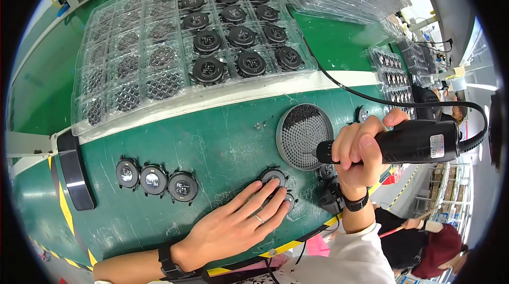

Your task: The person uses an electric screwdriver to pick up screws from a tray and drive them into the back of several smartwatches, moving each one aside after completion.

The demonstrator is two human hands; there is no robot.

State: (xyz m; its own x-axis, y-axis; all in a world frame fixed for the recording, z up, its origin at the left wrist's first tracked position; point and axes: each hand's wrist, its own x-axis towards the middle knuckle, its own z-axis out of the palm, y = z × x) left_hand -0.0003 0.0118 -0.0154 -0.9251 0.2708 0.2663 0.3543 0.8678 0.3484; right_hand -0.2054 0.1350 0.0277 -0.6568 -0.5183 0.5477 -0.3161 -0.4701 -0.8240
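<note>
Risk first, as a judgement: the small round black part [274, 178] on the green table [222, 141] is held down only by flat fingertips, so if the tool tip lands off-centre it could skid or spin out from under them, and the driver could nick a finger; the tool's black cord [366, 94] loops back over the table past the tray, so a snag there could tug the driver off line. Left hand [238, 225]: open, fingers spread and laid flat, tips resting on the round part and on a 2nd one just beside it, mostly hidden under the fingers; not pinching, just pressing down; ring on one finger, dark band on the wrist. Right hand [360, 151]: closed in a full fist round the black electric screwdriver [411, 143], thumb up on top, body held roughly level w/ the nose pointing left toward a round grey dish of tiny screws [303, 136]; can't tell if the bit touches anything. Part sits near the table's front edge, just below-left of the dish. Left of it, apart, a row of 3 similar round parts [154, 179]. Further back, a clear blister tray [159, 56]: right cols. hold black round units, left cols. hold mesh-like pieces.
</note>
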